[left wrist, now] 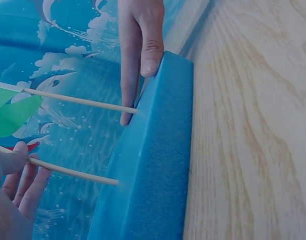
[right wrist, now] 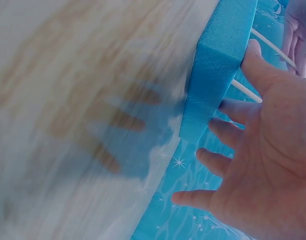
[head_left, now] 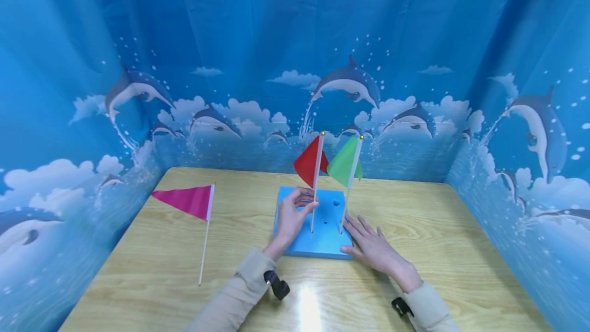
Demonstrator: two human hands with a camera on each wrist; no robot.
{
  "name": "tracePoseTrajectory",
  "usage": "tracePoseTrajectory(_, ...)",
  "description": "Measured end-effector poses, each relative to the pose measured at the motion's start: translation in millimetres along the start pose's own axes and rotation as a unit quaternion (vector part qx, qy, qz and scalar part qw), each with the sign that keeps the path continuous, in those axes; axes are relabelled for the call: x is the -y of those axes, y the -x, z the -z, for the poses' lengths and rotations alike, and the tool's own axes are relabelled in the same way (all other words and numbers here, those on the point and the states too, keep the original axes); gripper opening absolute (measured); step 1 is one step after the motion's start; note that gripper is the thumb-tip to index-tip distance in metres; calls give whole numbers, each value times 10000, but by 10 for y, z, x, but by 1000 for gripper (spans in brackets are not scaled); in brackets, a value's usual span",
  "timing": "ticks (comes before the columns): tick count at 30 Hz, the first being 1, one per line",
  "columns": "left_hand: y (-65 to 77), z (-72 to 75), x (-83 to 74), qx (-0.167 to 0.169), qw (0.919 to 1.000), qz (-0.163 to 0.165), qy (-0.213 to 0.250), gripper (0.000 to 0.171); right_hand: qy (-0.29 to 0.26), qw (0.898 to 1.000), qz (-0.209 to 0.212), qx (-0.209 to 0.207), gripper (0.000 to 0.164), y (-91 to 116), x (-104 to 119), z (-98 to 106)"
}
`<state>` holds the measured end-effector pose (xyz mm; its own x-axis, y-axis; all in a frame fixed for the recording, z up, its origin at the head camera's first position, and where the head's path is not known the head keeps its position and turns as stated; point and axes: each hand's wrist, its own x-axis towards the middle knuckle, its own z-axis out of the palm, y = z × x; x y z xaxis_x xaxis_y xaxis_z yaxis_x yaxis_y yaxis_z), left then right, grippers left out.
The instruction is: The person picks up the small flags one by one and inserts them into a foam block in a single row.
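Note:
A blue foam block (head_left: 322, 242) lies on the wooden table (head_left: 461, 250). Two flags stand in its holes: a red flag (head_left: 310, 163) and a green flag (head_left: 344, 164). My left hand (head_left: 308, 203) pinches the red flag's stick (head_left: 314, 214) about halfway up. In the left wrist view that stick (left wrist: 73, 172) runs into the block (left wrist: 153, 165) beside the green flag's stick (left wrist: 78, 101). My right hand (head_left: 357, 229) lies flat with straight fingers against the block's right edge. The right wrist view shows this hand (right wrist: 233, 130) spread, its thumb on the block's side (right wrist: 218, 65).
A pink flag (head_left: 189, 201) on a white stick lies flat on the table's left part. Blue curtains (head_left: 258, 40) printed with dolphins close in the table at the back and on both sides. The block has several more holes (head_left: 335, 203).

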<state>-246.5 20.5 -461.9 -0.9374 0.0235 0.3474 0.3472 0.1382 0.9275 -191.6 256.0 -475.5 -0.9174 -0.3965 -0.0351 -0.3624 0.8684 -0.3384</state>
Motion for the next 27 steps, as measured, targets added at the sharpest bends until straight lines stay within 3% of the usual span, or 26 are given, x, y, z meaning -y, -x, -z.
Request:
tracePoseTrajectory(6,3,4,10,117,9999,93,-28,23,0,10000,-20,-13,72,8,-5,4)
tracePoseTrajectory(16,1,13,-3,197,9995,-147,210,21,-7,10000,3,-39,73,5,-20,-7)
tracePoseTrajectory(27,-9,-4,-12,286,9993,189,135,23,-3,10000,-42,-6,73,6,-22,-3)
